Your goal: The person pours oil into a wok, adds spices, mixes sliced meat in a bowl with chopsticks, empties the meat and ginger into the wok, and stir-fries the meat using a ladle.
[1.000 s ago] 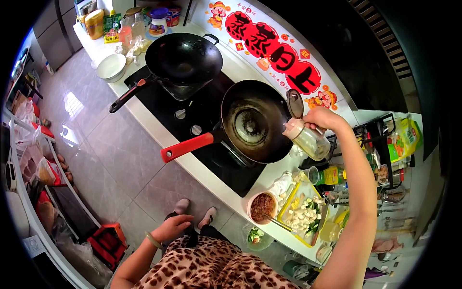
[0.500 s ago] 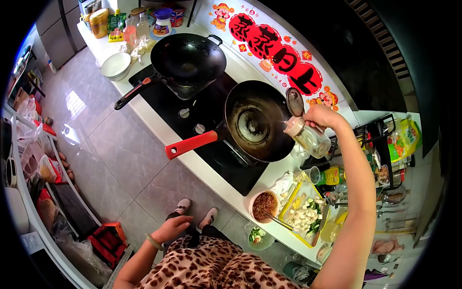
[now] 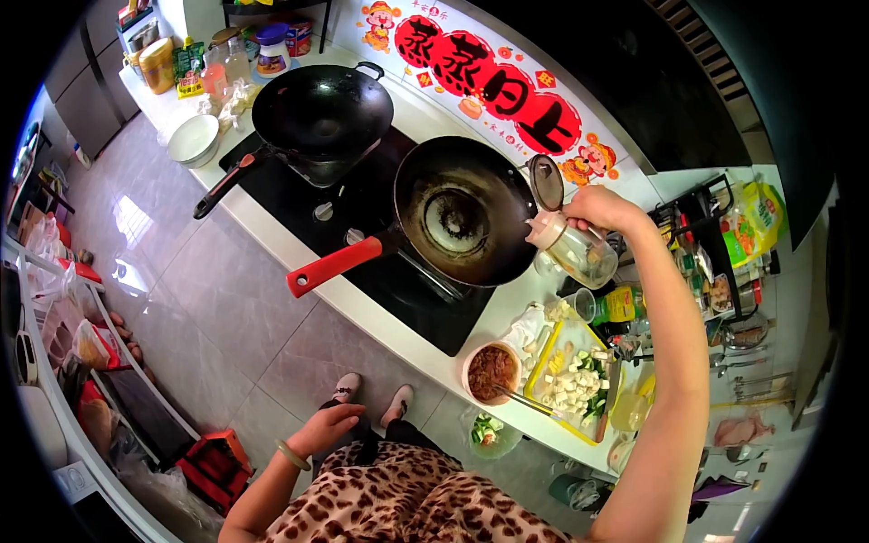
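My right hand (image 3: 602, 210) is closed around a glass oil bottle (image 3: 587, 258) with a pale pink top. The bottle lies tilted, its spout at the right rim of a dark wok (image 3: 424, 185) with a red handle (image 3: 335, 266). A small shiny pool, apparently oil, sits at the wok's bottom; I cannot make out a stream from the spout. A round dark disc (image 3: 546, 183) stands beside the bottle's top. My left hand (image 3: 328, 428) hangs near my waist, touching nothing, its fingers stretched out.
A second black wok (image 3: 317, 104) occupies the left burner of the black cooktop (image 3: 444, 321). On the right counter are a bowl of brownish-red food (image 3: 491, 369) with utensils and a yellow-edged board (image 3: 543, 348) with cut vegetables. A white bowl (image 3: 193, 142) stands at the left.
The view has shifted, so the counter appears farther left and slightly higher. Relative to the wok, my right hand and the oil bottle have drawn slightly right. My left hand is nearly unchanged.
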A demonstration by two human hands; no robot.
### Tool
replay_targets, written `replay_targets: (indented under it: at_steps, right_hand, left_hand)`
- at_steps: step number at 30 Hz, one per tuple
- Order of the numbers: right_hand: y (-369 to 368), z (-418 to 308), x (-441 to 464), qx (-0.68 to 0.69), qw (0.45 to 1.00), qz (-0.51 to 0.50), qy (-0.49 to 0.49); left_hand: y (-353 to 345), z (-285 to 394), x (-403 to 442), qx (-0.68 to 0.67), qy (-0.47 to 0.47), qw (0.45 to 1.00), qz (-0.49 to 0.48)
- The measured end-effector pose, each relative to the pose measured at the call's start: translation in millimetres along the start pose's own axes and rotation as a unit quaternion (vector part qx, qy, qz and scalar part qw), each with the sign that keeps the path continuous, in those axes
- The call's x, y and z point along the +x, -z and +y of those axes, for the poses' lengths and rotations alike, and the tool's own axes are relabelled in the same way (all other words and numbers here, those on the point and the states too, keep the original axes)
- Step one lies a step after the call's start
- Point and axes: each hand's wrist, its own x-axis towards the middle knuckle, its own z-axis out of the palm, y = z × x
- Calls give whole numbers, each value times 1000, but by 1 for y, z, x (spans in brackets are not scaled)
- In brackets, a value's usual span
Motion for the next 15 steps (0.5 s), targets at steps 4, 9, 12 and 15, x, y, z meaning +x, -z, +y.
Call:
replay_targets:
  at_steps: [4, 9, 12, 15]
  right_hand:
    - [0, 25, -11, 158, 987, 11, 5]
    - [-25, 67, -53, 423, 895, 72, 120]
    - [-61, 90, -77, 558, 805, 142, 143]
    - [-98, 118, -105, 673, 706, 154, 155]
  left_hand:
    - [-5, 2, 1, 0, -6, 1000, -3]
    - [-11, 8, 3, 34, 19, 999, -21]
    - [-15, 8, 8, 63, 5, 997, -33]
    - [-22, 12, 18, 53, 9, 997, -47]
